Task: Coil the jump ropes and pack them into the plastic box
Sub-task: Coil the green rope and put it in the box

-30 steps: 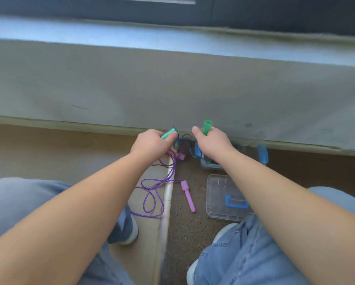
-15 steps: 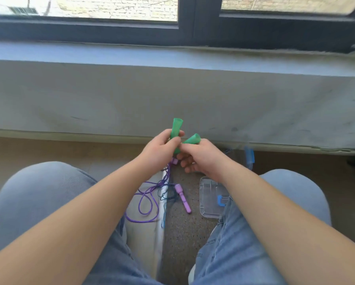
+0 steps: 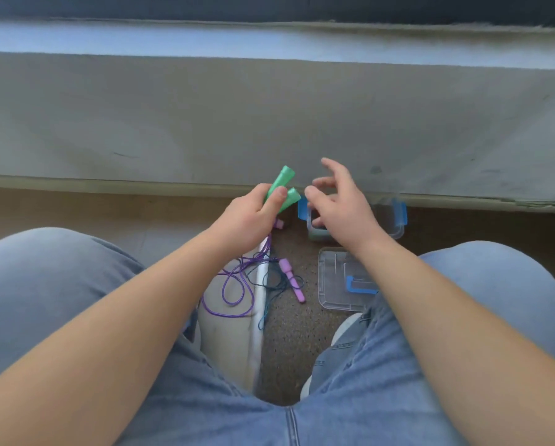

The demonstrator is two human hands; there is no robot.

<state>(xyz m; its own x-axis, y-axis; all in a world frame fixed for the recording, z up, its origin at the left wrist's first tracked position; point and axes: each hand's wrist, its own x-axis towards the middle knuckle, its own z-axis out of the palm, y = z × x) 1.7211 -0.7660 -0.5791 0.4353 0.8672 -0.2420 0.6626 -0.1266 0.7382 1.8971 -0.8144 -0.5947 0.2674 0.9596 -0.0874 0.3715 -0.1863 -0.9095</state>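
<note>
Both mint-green plastic jump-rope handles (image 3: pixel 284 185) now stand together in the left hand (image 3: pixel 248 218), its fingers and thumb curled round them, their ends pointing to 1 o'clock. The right hand (image 3: pixel 343 214) has let go and hovers at 3 o'clock of them, fingers spread, loosely bent, holding nothing. A grey wall (image 3: pixel 269 123) closes off 12 o'clock, and denim-clad knees (image 3: pixel 44 284) bound 9 and 3 o'clock, leaving a strip of floor between. The clear plastic box with blue latches (image 3: pixel 395 231) sits against the wall beneath the right hand, with its clear lid (image 3: pixel 332 284) at 6 o'clock of it. A purple rope (image 3: pixel 223 289) lies looped at 6 o'clock of the left hand, the dark teal cord (image 3: pixel 267 304) tangled across it. A purple ribbed handle (image 3: pixel 291 280) lies between cord and lid.
</note>
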